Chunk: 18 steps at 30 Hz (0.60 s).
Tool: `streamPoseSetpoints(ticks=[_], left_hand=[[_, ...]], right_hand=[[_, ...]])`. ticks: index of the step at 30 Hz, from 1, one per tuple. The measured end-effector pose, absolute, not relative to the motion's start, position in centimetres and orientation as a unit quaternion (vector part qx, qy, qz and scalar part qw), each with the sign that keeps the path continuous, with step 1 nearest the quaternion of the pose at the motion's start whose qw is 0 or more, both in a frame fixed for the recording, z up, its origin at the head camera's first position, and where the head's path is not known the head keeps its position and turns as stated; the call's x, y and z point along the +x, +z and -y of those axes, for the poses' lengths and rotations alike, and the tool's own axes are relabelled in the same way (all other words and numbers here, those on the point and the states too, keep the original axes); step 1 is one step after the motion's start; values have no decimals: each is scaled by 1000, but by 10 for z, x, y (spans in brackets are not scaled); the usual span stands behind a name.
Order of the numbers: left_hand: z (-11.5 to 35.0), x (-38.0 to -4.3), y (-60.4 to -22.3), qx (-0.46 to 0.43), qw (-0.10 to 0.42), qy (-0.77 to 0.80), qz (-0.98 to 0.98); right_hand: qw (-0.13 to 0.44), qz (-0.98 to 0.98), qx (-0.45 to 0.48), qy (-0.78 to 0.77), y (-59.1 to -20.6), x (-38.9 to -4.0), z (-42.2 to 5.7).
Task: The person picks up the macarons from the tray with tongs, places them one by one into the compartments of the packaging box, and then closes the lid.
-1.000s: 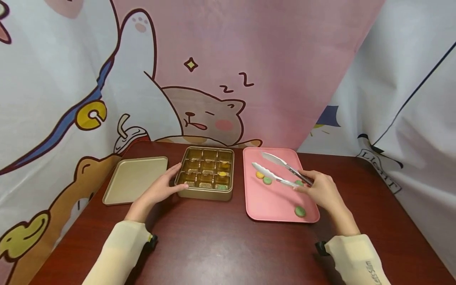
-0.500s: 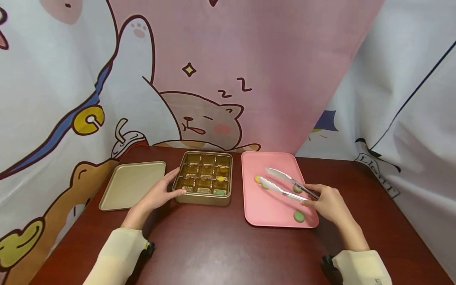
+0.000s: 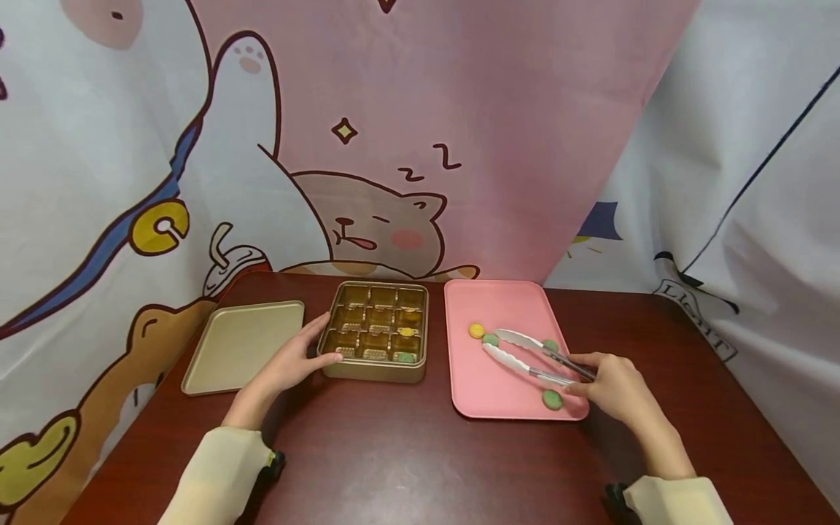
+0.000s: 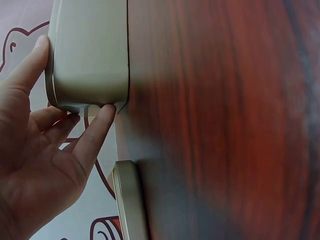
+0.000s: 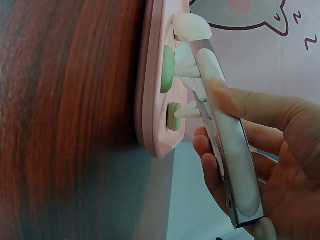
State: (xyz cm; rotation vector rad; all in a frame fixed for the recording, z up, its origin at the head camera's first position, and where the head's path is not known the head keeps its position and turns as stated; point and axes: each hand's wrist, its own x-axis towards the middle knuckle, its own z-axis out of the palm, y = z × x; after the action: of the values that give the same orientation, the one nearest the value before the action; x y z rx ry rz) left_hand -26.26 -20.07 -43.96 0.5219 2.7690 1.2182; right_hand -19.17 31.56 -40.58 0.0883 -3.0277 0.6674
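Note:
My left hand (image 3: 289, 368) rests at the near left corner of a gold tin box (image 3: 374, 371). In the left wrist view its thumb lies on the rim and its fairly straight fingers touch the side. The box has a grid of compartments; its right column holds a green macaron (image 3: 406, 358) and a yellow macaron (image 3: 407, 332), with another yellowish piece behind. My right hand (image 3: 620, 386) grips metal tongs (image 3: 515, 363) above a pink tray (image 3: 482, 394). The tongs' arms are spread, their tips near a green macaron (image 3: 490, 340), with nothing visibly clamped.
A yellow macaron (image 3: 476, 331) and other green macarons (image 3: 553, 399) lie on the tray. Left of the box a gold lid (image 3: 243, 350) lies on the dark wooden table (image 3: 394, 467). A printed cloth (image 3: 499, 146) hangs behind the table.
My right hand has drawn the tongs back towards me and to the right, lower over the tray. My left hand stays at the box; the head view has shifted slightly.

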Motion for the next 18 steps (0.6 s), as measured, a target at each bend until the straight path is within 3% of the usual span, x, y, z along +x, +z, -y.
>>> streamPoseSetpoints(ticks=[18], left_hand=[[200,-262,-442,165,37,409,-897]], right_hand=[[34,974,16,222,-416,-193,-317]])
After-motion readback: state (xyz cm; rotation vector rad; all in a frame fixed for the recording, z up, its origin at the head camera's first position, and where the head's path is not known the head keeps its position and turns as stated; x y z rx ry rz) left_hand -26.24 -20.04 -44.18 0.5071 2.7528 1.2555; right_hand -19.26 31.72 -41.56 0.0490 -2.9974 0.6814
